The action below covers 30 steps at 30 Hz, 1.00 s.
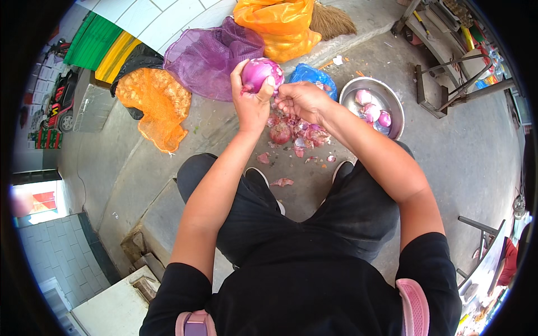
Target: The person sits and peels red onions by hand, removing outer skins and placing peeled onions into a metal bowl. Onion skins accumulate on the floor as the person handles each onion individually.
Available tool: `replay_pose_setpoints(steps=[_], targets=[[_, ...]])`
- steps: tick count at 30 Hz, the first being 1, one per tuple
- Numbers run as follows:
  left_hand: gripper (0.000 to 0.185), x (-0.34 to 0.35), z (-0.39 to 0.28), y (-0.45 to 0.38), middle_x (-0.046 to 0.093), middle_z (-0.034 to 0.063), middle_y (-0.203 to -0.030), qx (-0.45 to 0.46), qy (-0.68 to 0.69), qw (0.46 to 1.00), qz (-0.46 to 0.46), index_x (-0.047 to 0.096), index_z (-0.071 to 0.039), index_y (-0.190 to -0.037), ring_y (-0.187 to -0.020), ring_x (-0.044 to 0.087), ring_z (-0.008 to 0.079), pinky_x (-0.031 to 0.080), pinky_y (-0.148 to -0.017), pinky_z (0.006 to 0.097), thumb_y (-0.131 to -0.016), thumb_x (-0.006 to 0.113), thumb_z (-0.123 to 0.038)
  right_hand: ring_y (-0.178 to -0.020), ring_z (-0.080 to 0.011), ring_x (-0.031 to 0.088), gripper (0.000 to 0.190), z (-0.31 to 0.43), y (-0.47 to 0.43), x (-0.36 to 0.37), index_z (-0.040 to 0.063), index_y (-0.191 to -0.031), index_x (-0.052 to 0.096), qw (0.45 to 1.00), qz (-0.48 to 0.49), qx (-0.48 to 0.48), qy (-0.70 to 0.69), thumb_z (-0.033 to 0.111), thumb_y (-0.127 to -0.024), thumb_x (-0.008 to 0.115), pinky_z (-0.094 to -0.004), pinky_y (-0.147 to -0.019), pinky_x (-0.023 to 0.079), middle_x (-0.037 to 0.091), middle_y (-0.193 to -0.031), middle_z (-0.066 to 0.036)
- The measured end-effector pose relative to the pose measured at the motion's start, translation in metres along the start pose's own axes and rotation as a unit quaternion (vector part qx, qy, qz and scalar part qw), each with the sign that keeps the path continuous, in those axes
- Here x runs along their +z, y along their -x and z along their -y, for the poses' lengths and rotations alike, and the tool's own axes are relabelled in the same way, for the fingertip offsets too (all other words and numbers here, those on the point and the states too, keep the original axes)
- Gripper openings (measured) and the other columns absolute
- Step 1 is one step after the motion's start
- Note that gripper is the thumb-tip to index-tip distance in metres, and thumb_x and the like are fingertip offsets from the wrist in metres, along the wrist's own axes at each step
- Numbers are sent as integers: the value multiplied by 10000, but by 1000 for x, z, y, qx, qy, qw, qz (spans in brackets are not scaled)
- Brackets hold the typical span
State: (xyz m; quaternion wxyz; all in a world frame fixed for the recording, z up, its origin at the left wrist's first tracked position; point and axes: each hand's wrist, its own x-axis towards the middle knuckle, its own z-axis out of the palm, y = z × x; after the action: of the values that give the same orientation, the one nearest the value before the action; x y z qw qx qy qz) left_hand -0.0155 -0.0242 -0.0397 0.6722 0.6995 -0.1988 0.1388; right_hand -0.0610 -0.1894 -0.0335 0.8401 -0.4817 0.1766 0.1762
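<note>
My left hand [251,98] holds a large red onion [257,75] up between thumb and fingers, above the floor. The fingers of my right hand [296,100] are curled at the onion's right side; whether they pinch a bit of skin cannot be made out. Below both hands lies a heap of onion skins [299,131] with an unpeeled red onion [280,133] among them. To the right, a round metal basin [400,126] holds several peeled onions [371,111]. A blue plastic bag [313,75] sits behind my right hand.
A purple mesh sack [206,59], an orange mesh sack [157,98] of what may be garlic and an orange plastic bag [281,33] stand ahead and left. A straw broom [332,21] leans by the step. At right is a metal-framed bench [445,54].
</note>
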Motion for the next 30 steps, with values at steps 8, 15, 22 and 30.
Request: replay_pose_setpoints(steps=[8, 15, 22, 30], targets=[[604, -3, 35, -13, 691, 122, -1353, -137, 180, 972, -66, 586, -10, -1458, -1219, 711, 242, 604, -1068, 440, -1088, 752, -458, -785, -155, 746, 221, 2, -3, 11, -51, -1023, 800, 981, -56, -118, 145, 149, -1031, 705, -305, -716, 608, 788, -917, -79], [626, -2, 4, -17, 696, 153, -1412, -287, 290, 909, -88, 578, -19, -1498, -1275, 738, 315, 651, -1047, 532, -1125, 658, -516, -798, -156, 790, 287, -2, -6, 10, -96, -1125, 805, 949, -98, -208, 216, 164, -1036, 724, -308, -712, 635, 824, -976, -112], [606, -4, 6, -14, 708, 137, -1395, -244, 288, 925, -48, 587, -23, -1494, -1247, 749, 295, 643, -1056, 513, -1134, 641, -508, -922, -211, 828, 324, 7, 1, 15, -94, -1299, 757, 953, -83, -205, 209, 147, -1083, 773, -327, -832, 688, 817, -1112, -142], [596, 1, 14, -9, 713, 125, -1399, -270, 278, 921, -51, 590, -42, -1491, -1265, 740, 286, 626, -1079, 522, -1139, 607, -523, -796, -165, 788, 137, 9, -2, 11, -44, -998, 767, 965, -106, -184, 153, 89, -1009, 800, -297, -736, 645, 811, -926, -111]])
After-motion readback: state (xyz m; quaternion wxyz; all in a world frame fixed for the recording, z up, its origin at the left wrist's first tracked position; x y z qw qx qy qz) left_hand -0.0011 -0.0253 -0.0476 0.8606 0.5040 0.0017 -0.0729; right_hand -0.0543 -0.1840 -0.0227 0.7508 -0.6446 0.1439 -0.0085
